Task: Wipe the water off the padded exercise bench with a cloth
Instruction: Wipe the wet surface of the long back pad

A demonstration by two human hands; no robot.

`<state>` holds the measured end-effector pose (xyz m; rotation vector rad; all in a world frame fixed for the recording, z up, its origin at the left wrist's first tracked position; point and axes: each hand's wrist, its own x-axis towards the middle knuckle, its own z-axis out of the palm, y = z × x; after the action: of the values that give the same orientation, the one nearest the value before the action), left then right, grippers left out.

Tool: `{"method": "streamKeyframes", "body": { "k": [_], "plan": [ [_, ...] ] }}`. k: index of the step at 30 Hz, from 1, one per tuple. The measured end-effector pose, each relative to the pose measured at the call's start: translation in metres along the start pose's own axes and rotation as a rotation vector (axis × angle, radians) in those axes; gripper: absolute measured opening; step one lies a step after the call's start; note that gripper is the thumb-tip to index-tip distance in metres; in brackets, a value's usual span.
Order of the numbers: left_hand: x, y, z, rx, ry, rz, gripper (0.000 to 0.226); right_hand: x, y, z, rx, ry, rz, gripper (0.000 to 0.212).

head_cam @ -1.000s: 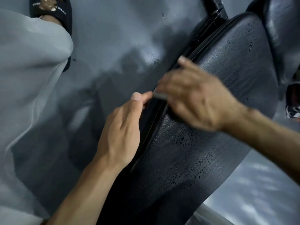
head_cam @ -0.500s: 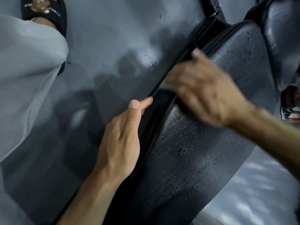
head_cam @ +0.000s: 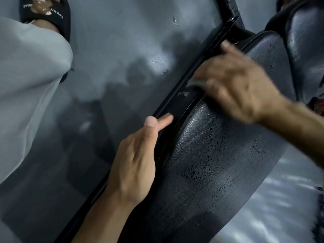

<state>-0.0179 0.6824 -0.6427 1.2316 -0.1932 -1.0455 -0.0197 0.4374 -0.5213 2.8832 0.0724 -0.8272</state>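
The padded exercise bench [head_cam: 219, 163] runs diagonally from the lower middle of the frame to the upper right, its black textured pad beaded with water droplets [head_cam: 206, 151] across the centre and lower portion, with a few more near the upper right end. A black metal frame rail [head_cam: 177, 102] runs along the pad's left edge. The right hand [head_cam: 240, 85], blurred, sits at the upper part of the pad by that edge; its grip is curled over a small grey cloth [head_cam: 196, 83], of which only a corner shows beneath the fingers. The left hand [head_cam: 135, 163] lies in the lower centre with its grip spread, fingers straight and resting along the rail, holding nothing, apparently steadying the bench. A sandalled foot [head_cam: 50, 14] stands on the wet grey floor [head_cam: 122, 50] at the upper left. Assessment: wiping is under way at the upper edge and most of the pad remains wet. To do the step well, the cloth should be pressed flat under the palm, not bunched, and drawn in overlapping strokes along the pad's length toward the lower frame, working into the seam beside the rail, where water could collect. The cloth looks small for this quantity of water and may need turning or wringing.
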Motion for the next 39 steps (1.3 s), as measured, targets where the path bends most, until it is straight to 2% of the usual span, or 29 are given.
{"method": "streamKeyframes", "body": {
  "k": [2, 3, 5, 8, 10, 14, 16, 17, 19, 22, 24, 26, 29, 32, 37, 39],
  "plan": [
    [-0.001, 0.001, 0.001, 0.008, -0.010, 0.017, 0.057, 0.003, 0.021, -0.011, 0.009, -0.011, 0.142, 0.049],
    [-0.001, 0.001, 0.001, 0.005, -0.012, 0.021, 0.058, 0.002, 0.018, -0.011, 0.008, 0.000, 0.150, 0.049],
    [0.001, 0.001, 0.002, -0.003, -0.011, 0.025, 0.060, -0.002, -0.008, -0.003, 0.010, 0.023, 0.080, 0.047],
    [0.002, 0.001, 0.003, -0.032, -0.026, 0.019, 0.061, -0.014, -0.053, 0.011, 0.045, 0.033, -0.120, 0.046],
    [0.002, 0.001, 0.004, -0.028, -0.027, 0.022, 0.061, -0.012, -0.044, 0.009, 0.029, -0.010, -0.160, 0.048],
    [0.000, 0.001, 0.005, -0.019, -0.001, 0.013, 0.057, 0.001, 0.021, -0.005, -0.035, 0.004, 0.112, 0.048],
    [-0.001, 0.002, 0.005, -0.009, 0.001, 0.014, 0.054, 0.001, 0.029, -0.010, -0.031, 0.024, 0.239, 0.048],
    [-0.001, 0.003, 0.006, -0.004, 0.001, 0.011, 0.054, 0.000, 0.022, -0.007, -0.033, 0.058, 0.246, 0.047],
    [0.000, 0.004, 0.006, -0.006, 0.003, 0.000, 0.055, -0.004, -0.012, 0.003, -0.015, 0.118, 0.161, 0.044],
    [0.002, 0.002, 0.005, -0.031, -0.010, -0.012, 0.060, -0.020, -0.069, 0.026, 0.024, 0.139, -0.073, 0.044],
    [0.001, 0.000, 0.005, -0.046, -0.022, -0.013, 0.061, -0.022, -0.067, 0.027, -0.007, 0.102, -0.124, 0.047],
    [0.000, -0.002, 0.005, -0.039, -0.025, -0.008, 0.061, -0.018, -0.040, 0.018, -0.040, 0.094, -0.062, 0.048],
    [-0.001, -0.002, 0.005, -0.021, -0.007, -0.014, 0.056, -0.010, 0.008, 0.001, -0.080, 0.128, 0.177, 0.051],
    [0.000, 0.000, 0.005, 0.006, 0.005, -0.012, 0.054, -0.008, 0.012, -0.002, -0.077, 0.166, 0.286, 0.046],
    [0.002, -0.003, 0.006, -0.047, -0.013, -0.012, 0.057, -0.020, -0.066, 0.028, 0.007, 0.180, -0.021, 0.041],
    [0.002, -0.003, 0.007, -0.014, -0.005, 0.007, 0.058, -0.019, -0.058, 0.021, 0.003, 0.111, -0.087, 0.045]
  ]
}}
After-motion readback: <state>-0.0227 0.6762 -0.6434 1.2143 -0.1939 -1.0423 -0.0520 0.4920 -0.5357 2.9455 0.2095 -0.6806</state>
